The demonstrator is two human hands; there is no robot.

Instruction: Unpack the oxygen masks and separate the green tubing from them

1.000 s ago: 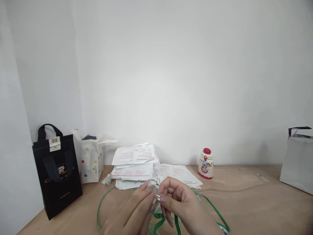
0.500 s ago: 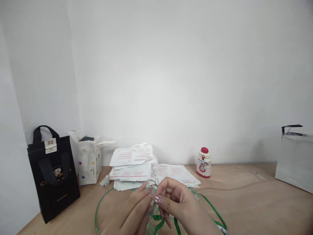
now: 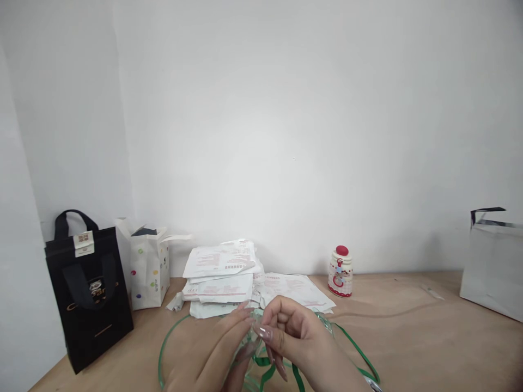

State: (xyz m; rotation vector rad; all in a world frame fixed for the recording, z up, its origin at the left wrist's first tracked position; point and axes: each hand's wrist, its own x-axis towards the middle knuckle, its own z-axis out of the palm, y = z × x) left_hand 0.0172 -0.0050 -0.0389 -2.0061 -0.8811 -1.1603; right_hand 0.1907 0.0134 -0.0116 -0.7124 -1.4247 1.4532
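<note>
At the bench [image 3: 408,337], left hand [image 3: 212,348] and right hand [image 3: 292,337] pinch a clear plastic band [image 3: 251,340]

Low over the near part of the bench, the left hand's grip is closed, its fingers folded against the clear plastic band. The right hand's grip is closed too, its thumb, tipped with a long polished nail [image 3: 265,333], pressed to the same band from the other side while the fingers curl inward. Held between the two pinches, the band appears to be kept up off the bench so that a short length can be worked at close range. It is transparent and glossy, and hard to trace where it passes behind the fingers; a bright curve of it shows just beyond the right hand. A green ribbon [image 3: 355,348] runs from under the hands and loops loosely across the bench on both sides. Just past the hands sits a stack of printed white papers [image 3: 218,272], with a loose printed sheet [image 3: 294,288] beside it and a crumpled paper scrap [image 3: 175,302] at its corner. Farther left stand a black carrier bag [image 3: 87,299] and a dotted white paper bag [image 3: 149,272]. To the right are a ceramic jar with a red knob [image 3: 340,272] and, at the frame's edge, a white bag [image 3: 492,267].
</note>
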